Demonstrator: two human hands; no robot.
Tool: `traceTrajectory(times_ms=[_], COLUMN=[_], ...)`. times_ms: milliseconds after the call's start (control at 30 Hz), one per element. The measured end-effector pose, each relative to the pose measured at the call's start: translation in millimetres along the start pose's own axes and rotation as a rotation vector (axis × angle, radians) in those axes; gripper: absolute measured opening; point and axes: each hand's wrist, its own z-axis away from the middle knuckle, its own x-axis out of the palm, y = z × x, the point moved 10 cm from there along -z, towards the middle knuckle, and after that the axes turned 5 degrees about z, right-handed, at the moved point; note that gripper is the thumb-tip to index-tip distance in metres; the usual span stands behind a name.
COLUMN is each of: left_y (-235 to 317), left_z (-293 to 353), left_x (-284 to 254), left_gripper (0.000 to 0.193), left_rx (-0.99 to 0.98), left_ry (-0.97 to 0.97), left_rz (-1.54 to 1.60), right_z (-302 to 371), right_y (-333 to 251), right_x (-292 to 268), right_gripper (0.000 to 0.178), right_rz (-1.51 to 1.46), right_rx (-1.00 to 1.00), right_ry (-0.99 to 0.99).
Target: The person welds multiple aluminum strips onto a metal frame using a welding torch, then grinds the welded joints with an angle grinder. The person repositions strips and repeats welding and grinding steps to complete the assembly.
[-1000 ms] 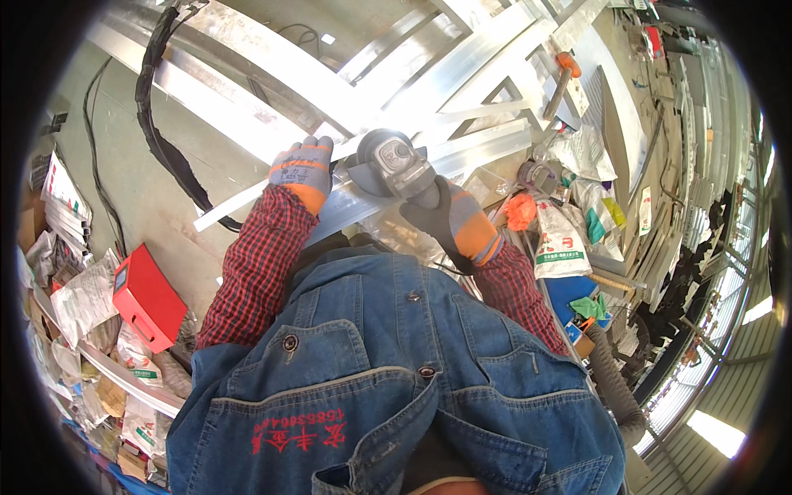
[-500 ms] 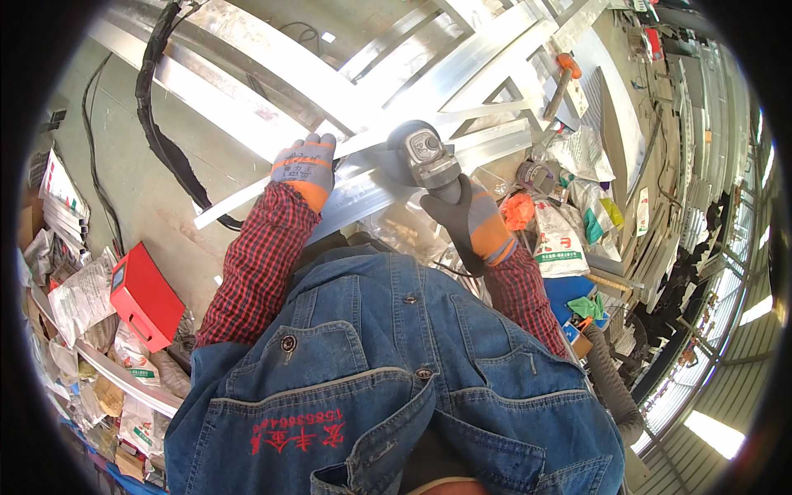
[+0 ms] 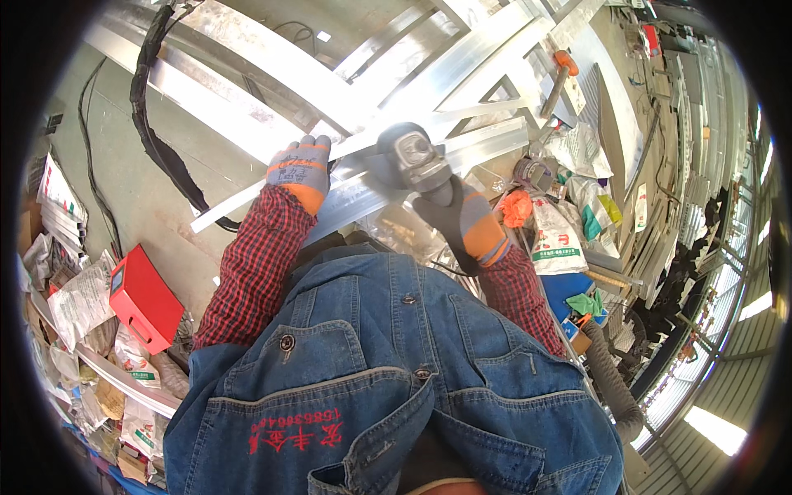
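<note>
My right hand (image 3: 470,221), in a grey and orange glove, is closed round the body of an angle grinder (image 3: 422,163). Its disc is a blur against a bright metal bar (image 3: 351,198) in front of me. My left hand (image 3: 301,172), gloved alike, lies over a narrow metal strip (image 3: 235,202) to the left of the grinder, its fingers curled down onto the strip. The fingertips are partly hidden, and strong glare washes out the metal beyond both hands.
A frame of long metal bars (image 3: 214,99) spreads ahead. An orange-headed hammer (image 3: 563,76) lies at the far right, near plastic bags (image 3: 554,239). A black wrapped cable (image 3: 148,124) crosses the left side. A red box (image 3: 147,299) stands at lower left.
The grinder and my right hand have shifted slightly left along the metal. My left hand has moved a little left with the strip still under it.
</note>
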Motion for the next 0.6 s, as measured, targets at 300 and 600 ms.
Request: traceTrajectory(times_ms=[300,600], left_y=[0,-1], left_z=[0,-1], left_x=[-2,-2], left_gripper=[0.026,0.030], left_rx=[-0.011,-0.025], left_ry=[-0.023,-0.031], left_rz=[0.002,-0.030], right_z=[0,1], right_y=[10,-4], right_x=[-15,20], right_gripper=[0.062,0.068], right_rz=[-0.032,-0.034], right_rx=[0.084,0.017], right_ry=[0.011,-0.045])
